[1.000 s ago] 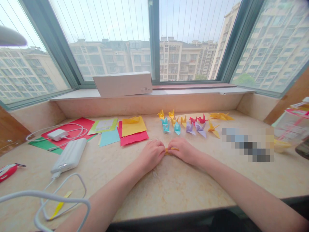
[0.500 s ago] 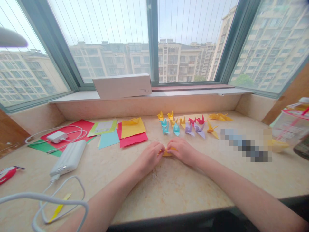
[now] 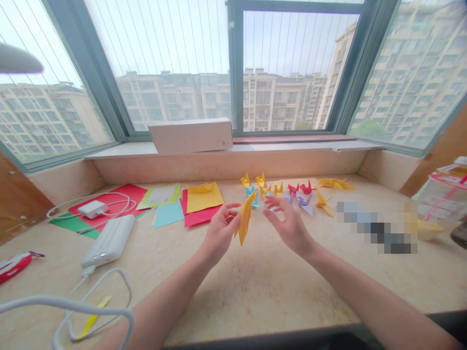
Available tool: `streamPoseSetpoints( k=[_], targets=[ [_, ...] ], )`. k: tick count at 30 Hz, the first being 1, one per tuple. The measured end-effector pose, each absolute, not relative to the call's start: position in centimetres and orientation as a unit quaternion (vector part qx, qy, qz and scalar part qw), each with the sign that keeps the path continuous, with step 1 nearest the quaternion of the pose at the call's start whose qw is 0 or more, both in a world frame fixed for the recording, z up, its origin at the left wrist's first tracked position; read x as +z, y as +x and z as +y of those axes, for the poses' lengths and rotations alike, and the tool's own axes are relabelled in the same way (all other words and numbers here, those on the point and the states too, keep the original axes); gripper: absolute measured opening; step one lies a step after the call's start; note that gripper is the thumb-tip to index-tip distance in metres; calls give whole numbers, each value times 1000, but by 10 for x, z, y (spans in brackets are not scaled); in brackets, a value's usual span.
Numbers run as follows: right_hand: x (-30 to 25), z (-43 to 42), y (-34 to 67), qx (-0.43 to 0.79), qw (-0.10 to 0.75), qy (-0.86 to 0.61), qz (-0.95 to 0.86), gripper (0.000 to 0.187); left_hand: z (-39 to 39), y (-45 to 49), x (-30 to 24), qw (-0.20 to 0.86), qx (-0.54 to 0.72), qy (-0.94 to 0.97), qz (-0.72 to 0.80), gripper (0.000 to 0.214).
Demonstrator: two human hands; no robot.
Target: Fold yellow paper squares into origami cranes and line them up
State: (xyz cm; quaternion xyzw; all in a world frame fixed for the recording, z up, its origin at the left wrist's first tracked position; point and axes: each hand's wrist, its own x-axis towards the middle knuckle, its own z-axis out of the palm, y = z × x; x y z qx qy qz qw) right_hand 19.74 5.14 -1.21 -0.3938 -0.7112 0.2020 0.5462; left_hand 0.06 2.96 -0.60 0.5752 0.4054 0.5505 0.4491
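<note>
Clock centre: taken as the folded paper (image 3: 245,218), held on edge, its upper tip leaning towards one o'clock.
Left-hand grip: the paper is pinched by the left hand (image 3: 220,231), at nine o'clock, between thumb and fingers.
Right-hand grip: nothing is held by the right hand (image 3: 291,223), at three o'clock; its fingers are spread, apart from the paper.
Folding: the pinch is best made light, so the layers are not crushed; edges should probably be matched first, then creased firmly against the counter (image 3: 277,296).
Hidden layers: some left fingertips are covered by the paper; which layers are pinched cannot be told.
Cranes: the teal crane (image 3: 250,192) at twelve is partly covered by the paper.
Three o'clock: a pixelated patch (image 3: 375,227) cannot be made out; the clear container (image 3: 441,197) beyond is cut off.
</note>
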Motion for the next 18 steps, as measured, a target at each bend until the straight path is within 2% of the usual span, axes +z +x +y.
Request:
streamPoseSetpoints(
  k=[3,6,12,18],
  targets=[
    [-15,46,188,369,490,-378,-693,37,27,6,-5,520,572,530,348,37],
    [-16,42,181,463,480,-340,-663,34,23,12,-5,544,565,535,312,37],
    [-9,38,181,508,516,-333,-604,31,18,15,-7,539,532,588,284,28],
    [-8,34,179,511,536,-342,-578,27,15,14,-6,528,514,600,311,30]
  ],
)
